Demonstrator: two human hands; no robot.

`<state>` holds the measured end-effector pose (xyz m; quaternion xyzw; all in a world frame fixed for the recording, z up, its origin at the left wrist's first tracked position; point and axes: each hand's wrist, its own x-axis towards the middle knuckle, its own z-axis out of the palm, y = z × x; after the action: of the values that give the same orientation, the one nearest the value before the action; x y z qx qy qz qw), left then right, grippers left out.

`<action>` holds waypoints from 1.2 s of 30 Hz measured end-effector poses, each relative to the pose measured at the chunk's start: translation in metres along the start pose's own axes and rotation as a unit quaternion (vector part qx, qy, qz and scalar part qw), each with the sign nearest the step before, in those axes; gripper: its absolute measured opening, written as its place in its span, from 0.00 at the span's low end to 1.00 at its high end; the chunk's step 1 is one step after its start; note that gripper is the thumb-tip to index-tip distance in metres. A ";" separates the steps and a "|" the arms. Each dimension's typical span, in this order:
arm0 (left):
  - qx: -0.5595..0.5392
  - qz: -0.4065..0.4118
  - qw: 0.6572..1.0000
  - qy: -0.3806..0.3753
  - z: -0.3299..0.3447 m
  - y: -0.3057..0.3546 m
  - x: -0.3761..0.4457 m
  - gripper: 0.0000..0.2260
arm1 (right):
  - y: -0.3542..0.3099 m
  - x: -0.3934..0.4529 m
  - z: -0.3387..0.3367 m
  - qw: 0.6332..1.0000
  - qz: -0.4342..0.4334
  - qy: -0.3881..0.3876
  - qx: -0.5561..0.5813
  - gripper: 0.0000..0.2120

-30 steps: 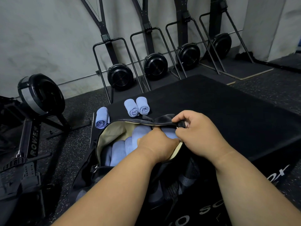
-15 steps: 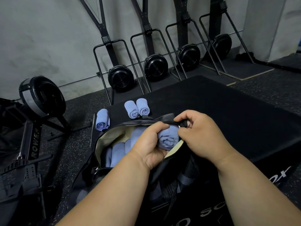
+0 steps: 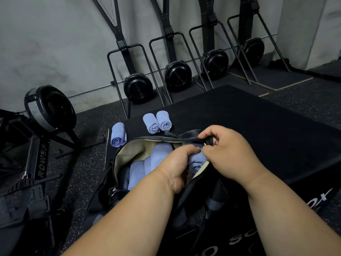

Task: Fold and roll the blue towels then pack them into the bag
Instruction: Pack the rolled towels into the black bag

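We see a dark bag (image 3: pixel 199 191) lying open on a black padded platform (image 3: pixel 267 135), its pale lining (image 3: pixel 129 152) exposed on the left side of the mouth. The left hand (image 3: pixel 177 165) reaches into the opening with its fingers curled around a rolled blue towel (image 3: pixel 198 160) at the right end of the bag's mouth, where the roll sits partly below the rim. The right hand (image 3: pixel 228 154) is just beside it, thumb and forefinger pinching a small black strap tab with a metal ring (image 3: pixel 212 141) on the far edge of the bag, holding that edge up. To the left of the held roll, several more blue towels (image 3: pixel 145 167) are packed side by side inside the bag. On the platform beyond the bag, two rolled towels (image 3: pixel 156 122) lie touching one another, and a third roll (image 3: pixel 119 134) lies apart from them near the platform's left edge. Further back, rowing machines (image 3: pixel 138 87) stand upright against the grey wall, and another rower (image 3: pixel 49 109) sits on the speckled floor at the far left.
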<state>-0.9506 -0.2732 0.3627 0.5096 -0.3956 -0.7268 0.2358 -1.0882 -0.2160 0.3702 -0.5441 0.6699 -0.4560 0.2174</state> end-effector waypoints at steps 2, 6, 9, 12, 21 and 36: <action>0.015 -0.013 1.000 0.005 -0.002 0.003 0.000 0.07 | -0.002 0.000 0.000 1.000 -0.003 0.004 -0.007 0.14; -0.027 0.024 0.999 0.015 0.006 0.002 0.003 0.11 | -0.004 0.000 0.001 1.000 -0.003 0.005 -0.018 0.14; -0.009 0.040 0.999 -0.005 0.010 -0.005 -0.001 0.16 | -0.002 0.000 0.002 0.999 -0.003 0.002 -0.033 0.14; 0.037 0.064 0.997 0.024 0.007 -0.015 0.004 0.04 | 0.000 -0.001 0.004 0.999 0.001 -0.011 -0.036 0.14; 0.133 0.087 0.986 0.055 0.001 -0.009 0.013 0.14 | -0.001 0.000 0.002 1.000 0.007 -0.014 -0.022 0.15; 0.346 0.125 0.920 0.134 -0.005 -0.013 0.003 0.36 | 0.000 0.000 0.002 0.998 0.017 -0.030 -0.046 0.15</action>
<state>-0.9465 -0.2693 0.3499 0.5987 -0.6477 -0.4336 0.1846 -1.0867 -0.2167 0.3692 -0.5554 0.6926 -0.4045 0.2196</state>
